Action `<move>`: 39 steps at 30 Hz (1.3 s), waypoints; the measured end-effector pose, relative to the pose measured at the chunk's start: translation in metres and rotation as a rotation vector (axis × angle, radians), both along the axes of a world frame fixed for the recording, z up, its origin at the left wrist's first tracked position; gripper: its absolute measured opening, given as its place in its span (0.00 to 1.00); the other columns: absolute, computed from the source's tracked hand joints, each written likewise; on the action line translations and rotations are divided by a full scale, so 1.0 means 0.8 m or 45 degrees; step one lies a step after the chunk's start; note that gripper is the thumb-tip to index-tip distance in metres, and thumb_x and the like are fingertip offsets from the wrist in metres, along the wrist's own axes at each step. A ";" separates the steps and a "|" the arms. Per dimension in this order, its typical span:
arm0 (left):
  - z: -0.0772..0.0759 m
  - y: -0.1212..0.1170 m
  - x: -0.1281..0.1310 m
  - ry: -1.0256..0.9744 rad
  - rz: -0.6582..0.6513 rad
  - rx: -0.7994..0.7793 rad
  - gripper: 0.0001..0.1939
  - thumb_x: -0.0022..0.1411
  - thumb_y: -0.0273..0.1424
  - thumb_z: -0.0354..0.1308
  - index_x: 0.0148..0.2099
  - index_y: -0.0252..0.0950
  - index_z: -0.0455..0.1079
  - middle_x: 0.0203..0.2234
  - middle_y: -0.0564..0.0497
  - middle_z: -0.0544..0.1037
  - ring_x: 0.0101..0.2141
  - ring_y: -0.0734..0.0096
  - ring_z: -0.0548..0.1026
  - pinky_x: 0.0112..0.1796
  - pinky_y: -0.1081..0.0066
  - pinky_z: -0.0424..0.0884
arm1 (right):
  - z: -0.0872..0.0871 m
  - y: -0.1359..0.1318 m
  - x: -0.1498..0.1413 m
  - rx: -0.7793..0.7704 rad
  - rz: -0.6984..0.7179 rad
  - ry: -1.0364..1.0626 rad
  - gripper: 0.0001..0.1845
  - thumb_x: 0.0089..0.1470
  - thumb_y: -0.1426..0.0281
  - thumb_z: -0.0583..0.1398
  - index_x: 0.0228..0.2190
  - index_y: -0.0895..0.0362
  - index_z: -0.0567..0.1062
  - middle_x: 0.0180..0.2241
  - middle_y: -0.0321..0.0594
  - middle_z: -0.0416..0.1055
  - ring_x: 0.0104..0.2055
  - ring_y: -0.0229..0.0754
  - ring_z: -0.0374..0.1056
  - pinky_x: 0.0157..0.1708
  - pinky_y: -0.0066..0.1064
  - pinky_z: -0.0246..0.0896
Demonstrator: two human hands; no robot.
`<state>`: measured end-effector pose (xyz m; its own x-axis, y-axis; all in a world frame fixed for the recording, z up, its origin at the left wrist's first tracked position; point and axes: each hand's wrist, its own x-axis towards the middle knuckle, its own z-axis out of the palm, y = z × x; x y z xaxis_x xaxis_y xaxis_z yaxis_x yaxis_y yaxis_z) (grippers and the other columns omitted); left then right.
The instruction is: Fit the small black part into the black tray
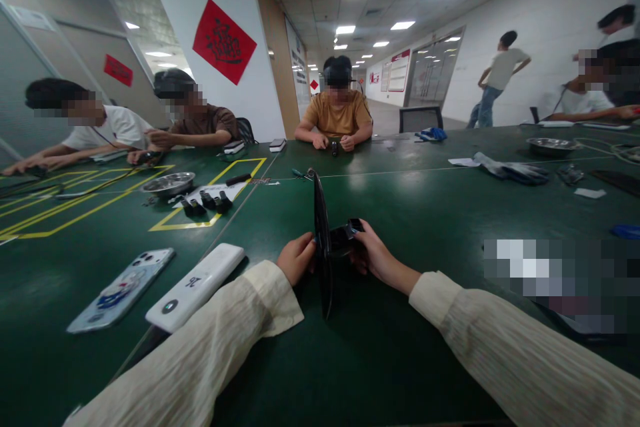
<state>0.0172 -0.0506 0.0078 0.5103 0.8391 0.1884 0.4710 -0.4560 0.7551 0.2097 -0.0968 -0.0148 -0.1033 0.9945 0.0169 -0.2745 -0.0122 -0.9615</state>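
Note:
A thin, dark panel (323,247) stands almost edge-on to me above the green table. My left hand (297,257) is closed on its left side, thumb against the face. From the panel's right face juts a black blocky part (343,237), and my right hand (373,255) is closed around its outer end with the thumb on top. Whether the part is fixed to the panel or only pressed against it I cannot tell. The fingers behind both things are partly hidden.
On my left lie a phone (123,290) and a white power bank (196,287). Farther off are a metal bowl (169,184), several black parts (206,203) and yellow tape outlines. Gloves (510,168) and another bowl (551,146) are at the right. Other people sit around the table.

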 end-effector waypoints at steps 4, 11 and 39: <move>-0.004 0.003 -0.003 -0.051 -0.055 -0.014 0.12 0.57 0.37 0.44 0.27 0.36 0.61 0.12 0.55 0.66 0.21 0.68 0.67 0.29 0.71 0.61 | 0.001 -0.001 0.000 0.005 0.005 -0.004 0.21 0.52 0.59 0.51 0.47 0.50 0.55 0.20 0.30 0.66 0.14 0.33 0.59 0.08 0.19 0.47; -0.003 0.002 -0.004 -0.077 -0.075 -0.019 0.15 0.59 0.38 0.43 0.27 0.35 0.64 0.12 0.54 0.66 0.20 0.69 0.67 0.27 0.72 0.62 | 0.005 -0.003 -0.002 -0.012 0.003 0.003 0.21 0.51 0.59 0.51 0.47 0.51 0.55 0.19 0.29 0.65 0.14 0.33 0.58 0.07 0.19 0.47; -0.007 0.005 -0.006 -0.106 -0.127 -0.043 0.16 0.58 0.38 0.43 0.29 0.34 0.66 0.12 0.55 0.67 0.21 0.68 0.69 0.28 0.72 0.62 | 0.003 -0.001 -0.001 -0.014 -0.013 -0.003 0.21 0.52 0.59 0.52 0.47 0.51 0.55 0.19 0.29 0.64 0.14 0.33 0.59 0.07 0.18 0.47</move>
<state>0.0127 -0.0466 0.0026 0.5751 0.7917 0.2061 0.3595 -0.4709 0.8056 0.2090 -0.0980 -0.0124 -0.0932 0.9956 0.0057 -0.2727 -0.0200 -0.9619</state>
